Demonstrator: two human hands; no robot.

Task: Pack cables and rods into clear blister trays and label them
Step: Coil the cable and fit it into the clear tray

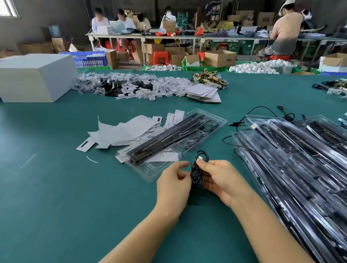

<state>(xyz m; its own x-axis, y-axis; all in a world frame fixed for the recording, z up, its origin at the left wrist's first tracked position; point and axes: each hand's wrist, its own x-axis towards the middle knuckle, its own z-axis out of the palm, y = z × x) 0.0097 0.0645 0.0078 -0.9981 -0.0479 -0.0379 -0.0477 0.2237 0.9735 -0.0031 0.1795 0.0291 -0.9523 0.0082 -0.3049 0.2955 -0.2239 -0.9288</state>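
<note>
Item: coiled black cable (198,171), held above the green desk (30,201) between both hands. Left hand (174,183) fingers curled, pinching the coil's side; right hand (220,180) fingers pinching its upper loops. Just beyond: open clear blister tray (150,173) holding black rods (165,139), resting partly on loose white label cards (125,131). Right: stack of filled trays (306,168). Left: grey box (29,77). Far: heap of bagged parts (130,84).

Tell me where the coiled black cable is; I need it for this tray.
In the head view, the coiled black cable is held between both hands, left hand and right hand, just in front of the open blister tray.
</note>
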